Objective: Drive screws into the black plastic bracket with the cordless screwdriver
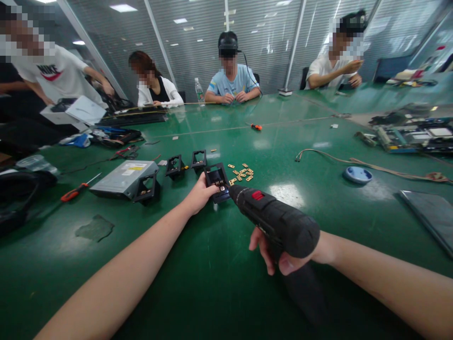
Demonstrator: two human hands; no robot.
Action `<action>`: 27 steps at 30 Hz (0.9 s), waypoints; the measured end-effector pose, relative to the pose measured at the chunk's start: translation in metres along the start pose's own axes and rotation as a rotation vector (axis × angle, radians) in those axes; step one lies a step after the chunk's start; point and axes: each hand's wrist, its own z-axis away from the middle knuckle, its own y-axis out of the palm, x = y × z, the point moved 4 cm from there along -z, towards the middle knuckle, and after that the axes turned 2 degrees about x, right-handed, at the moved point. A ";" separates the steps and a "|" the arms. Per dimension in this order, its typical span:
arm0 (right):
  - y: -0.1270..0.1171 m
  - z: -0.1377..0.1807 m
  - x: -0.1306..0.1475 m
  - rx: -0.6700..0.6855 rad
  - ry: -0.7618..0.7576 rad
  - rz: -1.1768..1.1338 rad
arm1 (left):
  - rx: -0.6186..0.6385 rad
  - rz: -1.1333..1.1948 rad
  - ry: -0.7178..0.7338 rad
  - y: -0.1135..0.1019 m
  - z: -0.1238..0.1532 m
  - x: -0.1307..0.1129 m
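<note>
While the head view takes in the whole counter [170, 293], the work sits near its middle: a black frame [216, 178] raised in the left hand [200, 194], with the drill [276, 217] brought up to its right side by the right hand [283, 255]. The left fingers pinch the frame at its near left edge, thumb over the rim; those behind it are hidden. The right fingers curl about the drill's handle, though I cannot tell whether one presses the trigger. Nor can I see if the bit touches a screw; the chuck covers that spot from here.

Brassy tabs [249, 178] lie scattered just beyond the frame, and three more frames [146, 189] stand to the left, one of them just beside the grey box [122, 177]. A screwdriver [72, 193] lies farther left.

To do this well, I would steady the frame against the counter, since one pinched edge may let it twist under the drill's torque. The bit should line up straight with its hole, seated before any squeeze, and the drill run slowly. I would place the left thumb clear of the bit's path, and ease off as soon as resistance builds, as the frame may crack.
</note>
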 end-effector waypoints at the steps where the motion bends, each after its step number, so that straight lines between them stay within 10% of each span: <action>1: 0.000 0.000 0.000 -0.003 -0.003 -0.006 | 0.002 0.004 0.002 0.000 0.000 0.000; 27: 0.000 0.000 -0.001 -0.001 -0.018 0.004 | 0.032 0.004 -0.003 -0.002 0.001 -0.001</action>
